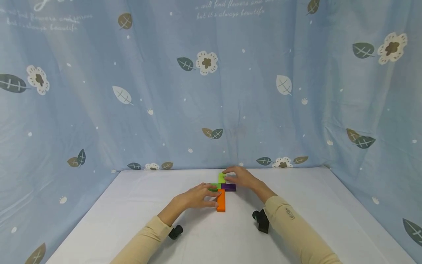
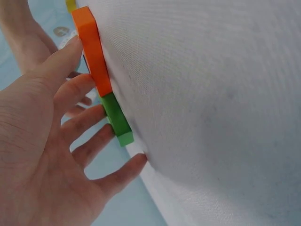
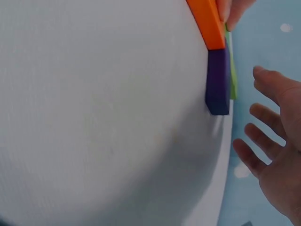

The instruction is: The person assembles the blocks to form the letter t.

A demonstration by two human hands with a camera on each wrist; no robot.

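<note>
An orange block (image 1: 221, 201) lies lengthwise toward the person, behind it a green block (image 1: 215, 186) and a purple block (image 1: 229, 187) end to end. Farther back, a yellow-green block (image 1: 222, 178) touches that row. My left hand (image 1: 196, 197) rests along the left side of the group. In the left wrist view, its thumb and index finger touch the orange block (image 2: 92, 52); the middle and ring fingertips touch the green block (image 2: 117, 120). My right hand (image 1: 243, 177) is spread beside the yellow-green block. In the right wrist view its fingers stand apart from the purple block (image 3: 217, 82).
A white-covered table (image 1: 132, 205) carries the blocks near its back edge. Behind it hangs a blue patterned curtain (image 1: 244, 95). Black devices (image 1: 262, 220) sit at both wrists. A sliver of yellow (image 2: 71, 5) shows past the orange block's end in the left wrist view.
</note>
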